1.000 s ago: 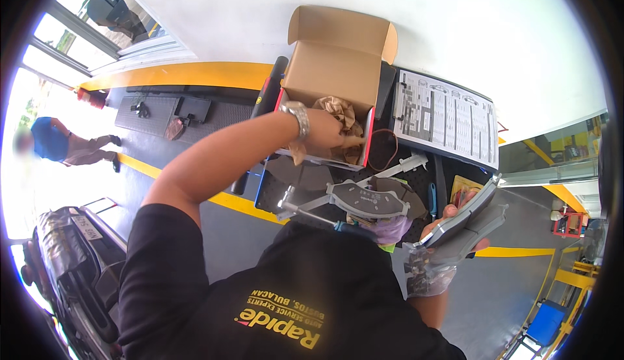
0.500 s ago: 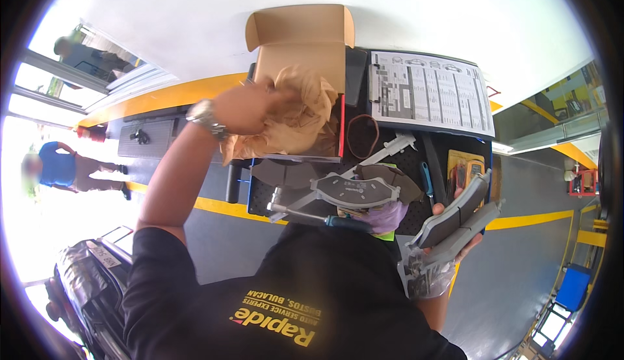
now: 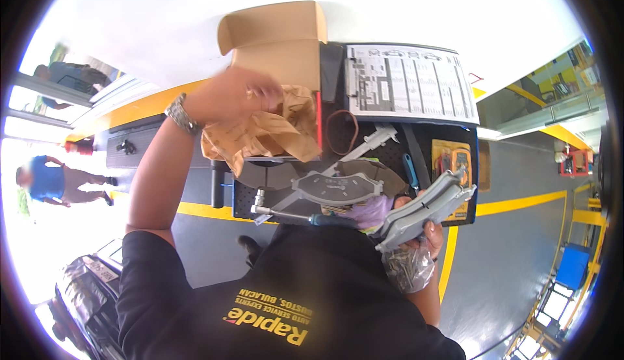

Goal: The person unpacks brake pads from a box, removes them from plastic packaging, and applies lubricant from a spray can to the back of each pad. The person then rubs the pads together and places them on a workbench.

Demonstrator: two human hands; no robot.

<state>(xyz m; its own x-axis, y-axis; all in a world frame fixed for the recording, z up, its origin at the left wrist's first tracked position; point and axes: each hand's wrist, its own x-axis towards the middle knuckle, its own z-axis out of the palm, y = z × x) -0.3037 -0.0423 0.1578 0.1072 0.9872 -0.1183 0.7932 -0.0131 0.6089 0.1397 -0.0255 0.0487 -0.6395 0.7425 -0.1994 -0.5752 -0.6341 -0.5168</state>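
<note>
My left hand [image 3: 237, 93], smeared by motion, hovers over crumpled brown packing paper [image 3: 260, 138] in an open cardboard box [image 3: 276, 22]; its fingers cannot be made out. In my right hand [image 3: 433, 235] are grey brake pads [image 3: 422, 209], stacked together, at the right front of the black tool tray [image 3: 244, 209]. A clear plastic bag [image 3: 411, 270] of small metal parts hangs beneath that hand. Further brake pads [image 3: 338, 188] lie on the tray, beside a purple cloth [image 3: 365, 213]. In front of them rests a ratchet-like tool [image 3: 286, 214] with a socket end.
Behind the tray lies a clipboard with a printed form [image 3: 409, 84]. A vernier caliper [image 3: 370, 145], a brown rubber band [image 3: 330, 139], a blue-handled tool [image 3: 411, 170] and an orange meter [image 3: 452, 155] surround the pads. A person in blue [image 3: 49, 179] stands far left.
My left hand has lifted off the paper, which now lies lower and more spread out in the box. My right hand has shifted left with the brake pads, turning them.
</note>
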